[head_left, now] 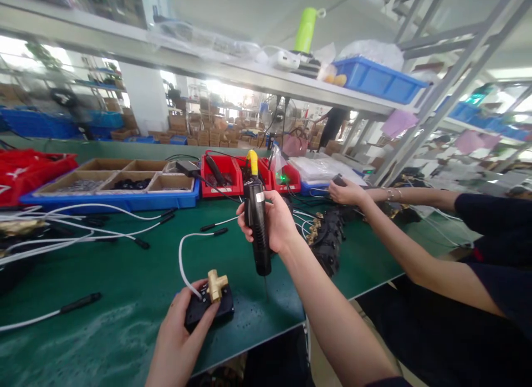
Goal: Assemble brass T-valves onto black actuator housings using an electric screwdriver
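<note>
My left hand (179, 332) grips a black block (210, 311) lying on the green table near its front edge. A brass T-fitting (216, 284) stands on the block, and a white cable (183, 259) runs out of it. My right hand (277, 220) is wrapped round a black electric screwdriver (257, 226) with a yellow top, held upright. Its thin bit points down at the table just right of the block.
A co-worker's arms (399, 232) reach across from the right to a small dark part. A pile of black assemblies (328, 237), red bins (222, 176), a blue tray of cardboard compartments (120, 182) and several white cables (83, 220) lie on the green table (124, 287).
</note>
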### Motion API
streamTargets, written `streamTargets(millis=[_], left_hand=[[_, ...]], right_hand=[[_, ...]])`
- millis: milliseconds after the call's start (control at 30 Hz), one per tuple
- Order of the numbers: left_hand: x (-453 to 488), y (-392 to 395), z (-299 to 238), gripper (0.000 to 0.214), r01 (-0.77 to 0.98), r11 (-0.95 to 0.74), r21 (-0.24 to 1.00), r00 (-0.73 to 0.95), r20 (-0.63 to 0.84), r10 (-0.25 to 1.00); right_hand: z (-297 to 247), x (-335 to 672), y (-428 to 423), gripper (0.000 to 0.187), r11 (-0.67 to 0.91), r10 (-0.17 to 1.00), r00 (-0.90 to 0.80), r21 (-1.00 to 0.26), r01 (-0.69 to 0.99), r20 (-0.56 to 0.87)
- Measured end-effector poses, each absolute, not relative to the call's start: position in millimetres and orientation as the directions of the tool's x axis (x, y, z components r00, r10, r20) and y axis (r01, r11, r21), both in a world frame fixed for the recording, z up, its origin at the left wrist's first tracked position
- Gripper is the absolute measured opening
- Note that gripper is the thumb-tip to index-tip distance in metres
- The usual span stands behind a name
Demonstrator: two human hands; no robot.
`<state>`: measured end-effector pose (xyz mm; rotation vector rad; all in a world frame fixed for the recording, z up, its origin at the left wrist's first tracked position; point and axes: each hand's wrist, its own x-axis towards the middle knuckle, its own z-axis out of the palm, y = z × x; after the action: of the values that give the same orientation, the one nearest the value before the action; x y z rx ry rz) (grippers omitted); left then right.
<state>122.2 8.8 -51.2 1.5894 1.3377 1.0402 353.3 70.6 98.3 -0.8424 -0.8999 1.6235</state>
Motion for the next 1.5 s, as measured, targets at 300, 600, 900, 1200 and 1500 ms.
streamTargets(millis=[300,600,900,1200,1500], left_hand=[[133,9,-43,0.054,0.375,-0.224,0.9,0.105,0.198,0.974],[138,8,-16,0.051,0.377,-0.26,0.889,0.098,0.241,0.966],[165,-1,63,0.038,0.44,-0.719,0.538,0.31,0.66,0.684],[192,5,96,0.026,0.143,-0.521,0.841,0.514,0.387,0.766],[152,20,33,0.027,0.446,-0.703,0.555,0.359,0.608,0.708]], right_hand=[[107,349,59,0.065,-0.001,0.99,-0.128,-0.879,-0.477,0.068],[132,342,17,0.045,0.307,0.937,-0.038,-0.869,-0.388,0.348],[150,310,-2,0.049,0.437,0.886,0.336,-0.816,-0.379,0.319],[166,325,-13,0.059,0.232,0.962,-0.058,-0.913,-0.337,0.266],[131,324,-8,0.069,0.559,0.826,0.298,-0.764,-0.323,0.479]])
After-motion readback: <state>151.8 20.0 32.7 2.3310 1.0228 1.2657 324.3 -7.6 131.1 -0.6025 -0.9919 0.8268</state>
